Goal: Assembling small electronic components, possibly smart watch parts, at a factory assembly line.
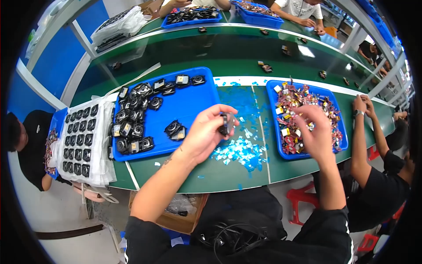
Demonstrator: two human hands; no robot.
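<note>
I see the left hand (202, 135) pinching 1 small black boxy plastic unit (227, 124) between thumb and fingers, above the smooth green tabletop (211, 178). Left of it sits a wide blue plastic tray (176, 108) with similar black units along its sides. The right hand (317, 134), fingers half curled, is over a narrower blue plastic tray (324, 93) heaped with small red, yellow and silver parts (286, 99); I can't tell whether it grips any. Blue and white film scraps (241, 152) lie between the 2 trays.
</note>
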